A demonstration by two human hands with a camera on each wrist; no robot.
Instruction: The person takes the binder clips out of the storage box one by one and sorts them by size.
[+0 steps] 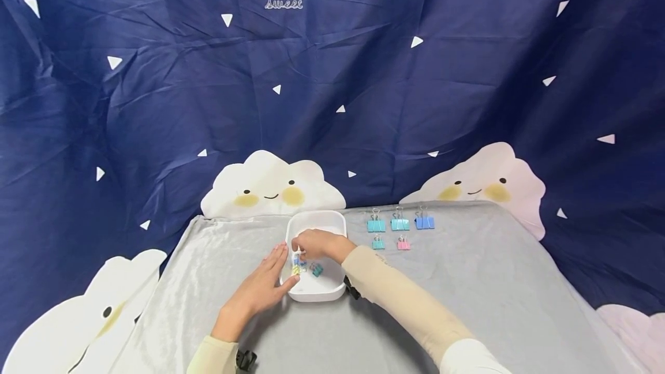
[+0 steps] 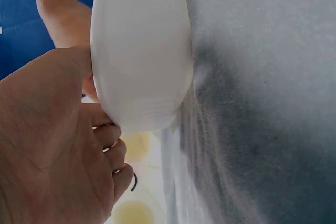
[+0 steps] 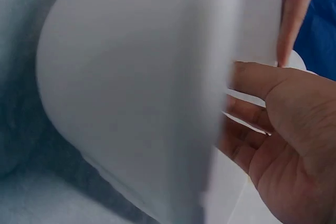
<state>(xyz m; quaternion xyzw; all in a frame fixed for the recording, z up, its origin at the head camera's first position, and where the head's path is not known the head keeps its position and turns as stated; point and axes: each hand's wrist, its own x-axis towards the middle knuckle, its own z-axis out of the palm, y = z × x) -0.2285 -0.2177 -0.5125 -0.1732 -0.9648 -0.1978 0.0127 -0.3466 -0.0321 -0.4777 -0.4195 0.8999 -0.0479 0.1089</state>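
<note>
Straight-fingered, my left hand (image 1: pixel 264 284) rests against the side of a rounded, rectangular white plastic tray (image 1: pixel 323 288) on grey cloth (image 1: pixel 467 281). My right hand (image 1: pixel 319 244) reaches inside, fingers bent downward — whether they pinch anything, I cannot tell. Near them in the tray lie a small teal metal binder clip (image 1: pixel 317 270) and blue and yellow clips (image 1: pixel 296 269). Right of the tray, five more binder clips (image 1: pixel 400 224) — teal, blue and pink — lie in two rows.
</note>
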